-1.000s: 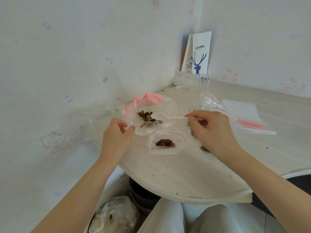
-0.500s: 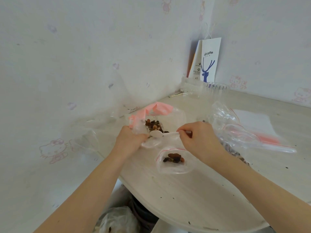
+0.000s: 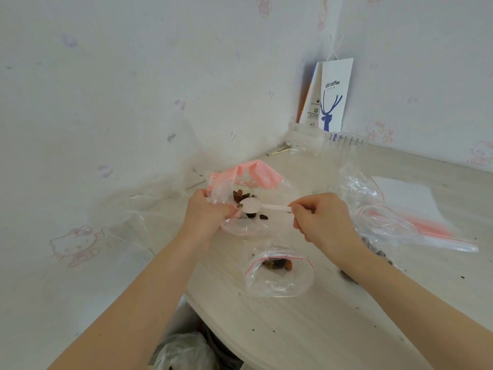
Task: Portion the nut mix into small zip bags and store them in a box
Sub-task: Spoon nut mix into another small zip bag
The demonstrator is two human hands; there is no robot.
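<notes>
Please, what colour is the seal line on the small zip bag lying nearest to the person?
Red: a thin line across the small zip bag, seen in the head view.

both forearms are bare from the lower frame edge to the wrist, with no sleeve, cuff or glove on either. the left hand (image 3: 206, 213) and the right hand (image 3: 324, 221) carry no ring, watch, bracelet or strap on the surfaces in view. fingernails are too small and blurred to judge, and no clothing on the body shows in this view.
</notes>
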